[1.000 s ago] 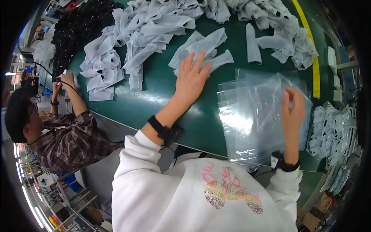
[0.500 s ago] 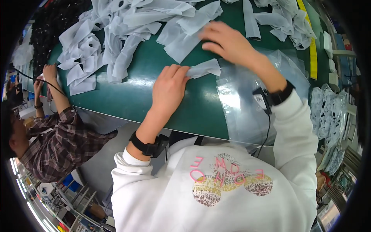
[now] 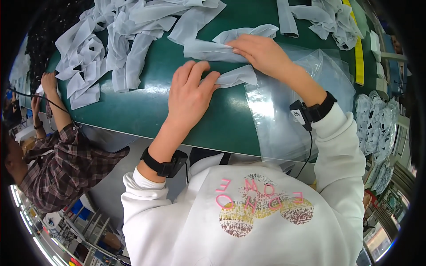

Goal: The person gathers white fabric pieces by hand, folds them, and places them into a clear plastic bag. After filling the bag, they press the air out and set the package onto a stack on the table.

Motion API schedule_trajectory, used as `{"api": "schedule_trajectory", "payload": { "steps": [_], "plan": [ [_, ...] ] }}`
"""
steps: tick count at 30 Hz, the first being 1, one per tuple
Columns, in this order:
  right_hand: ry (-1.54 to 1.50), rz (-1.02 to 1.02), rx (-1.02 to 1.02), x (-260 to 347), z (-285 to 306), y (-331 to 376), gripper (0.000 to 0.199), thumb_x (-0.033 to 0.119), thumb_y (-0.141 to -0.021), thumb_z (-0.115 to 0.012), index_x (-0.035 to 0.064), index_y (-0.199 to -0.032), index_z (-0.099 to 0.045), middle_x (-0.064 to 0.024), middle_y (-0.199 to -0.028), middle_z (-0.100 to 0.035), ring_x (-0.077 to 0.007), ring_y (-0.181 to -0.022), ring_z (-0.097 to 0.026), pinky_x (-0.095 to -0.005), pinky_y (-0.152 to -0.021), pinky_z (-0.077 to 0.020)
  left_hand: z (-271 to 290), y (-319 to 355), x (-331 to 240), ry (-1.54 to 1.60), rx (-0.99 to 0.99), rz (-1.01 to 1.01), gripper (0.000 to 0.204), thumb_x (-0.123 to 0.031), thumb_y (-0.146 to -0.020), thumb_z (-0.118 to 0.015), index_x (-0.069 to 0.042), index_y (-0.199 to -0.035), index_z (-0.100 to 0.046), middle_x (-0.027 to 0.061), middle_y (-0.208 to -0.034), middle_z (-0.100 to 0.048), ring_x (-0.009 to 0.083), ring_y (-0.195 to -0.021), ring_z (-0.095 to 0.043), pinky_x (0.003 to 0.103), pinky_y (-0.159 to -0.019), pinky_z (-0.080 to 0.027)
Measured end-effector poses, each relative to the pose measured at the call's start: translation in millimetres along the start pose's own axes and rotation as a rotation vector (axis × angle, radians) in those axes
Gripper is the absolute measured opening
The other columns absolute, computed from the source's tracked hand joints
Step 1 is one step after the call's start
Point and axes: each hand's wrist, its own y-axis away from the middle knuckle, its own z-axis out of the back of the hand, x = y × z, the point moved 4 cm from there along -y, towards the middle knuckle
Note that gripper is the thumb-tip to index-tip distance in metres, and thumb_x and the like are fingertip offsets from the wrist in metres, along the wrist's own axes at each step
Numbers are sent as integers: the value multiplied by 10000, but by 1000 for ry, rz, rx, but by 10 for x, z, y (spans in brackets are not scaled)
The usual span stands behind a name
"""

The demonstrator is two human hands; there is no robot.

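- While a green table is being leaned over by a person in a white sweatshirt, a pale grey fabric strip is being pressed down by the left hand; the palm is lying flat with the fingers spread, and the fingertips are resting on the strip's left end; nothing is being clasped by that hand.
- The strip is lying near the middle of the table, just beside the left edge of a clear plastic bag; its right end is touching the bag.
- A second, longer grey strip is being pinched at its right part by the right hand, whose fingers are curled down onto the cloth; this strip is lying just beyond the first one.
- A black band is being worn on each wrist; a small device on a cable is being carried at the right wrist.
- A loose heap of grey strips is being kept on the far left of the table; more strips are lying at the far right.
- At the left edge, a co-worker's hand is being rested on the table near that heap; a plaid sleeve is being worn by that person.
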Motion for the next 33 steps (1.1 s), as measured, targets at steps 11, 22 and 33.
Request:
{"api": "schedule_trajectory", "payload": {
  "steps": [11,22,33],
  "plan": [
    [-161,18,45,356,94,267,236,88,-805,-688,55,-1032,-633,-99,-997,-581,-282,-893,-587,-362,-747,-508,-15,-35,91,330,215,135,421,-73,-711,-740,-61,-1099,-578,94,-1208,-555,312,-1082,-536,414,-924,-451],
    [-370,-14,238,114,287,124,333,75,-794,-672,82,-1114,-581,-85,-1064,-565,-279,-964,-560,-379,-782,-502,-119,132,-81,2,75,-32,459,-23,-727,-641,-1,-1180,-566,131,-1151,-569,310,-1022,-555,393,-879,-484],
    [160,-46,-119,-127,131,19,325,41,-798,-642,70,-1119,-602,-130,-1056,-590,-308,-952,-592,-378,-804,-501,-123,233,-196,-30,32,-69,418,-21,-735,-590,14,-1151,-595,153,-1204,-570,315,-1062,-565,377,-892,-501]
  ]
}}
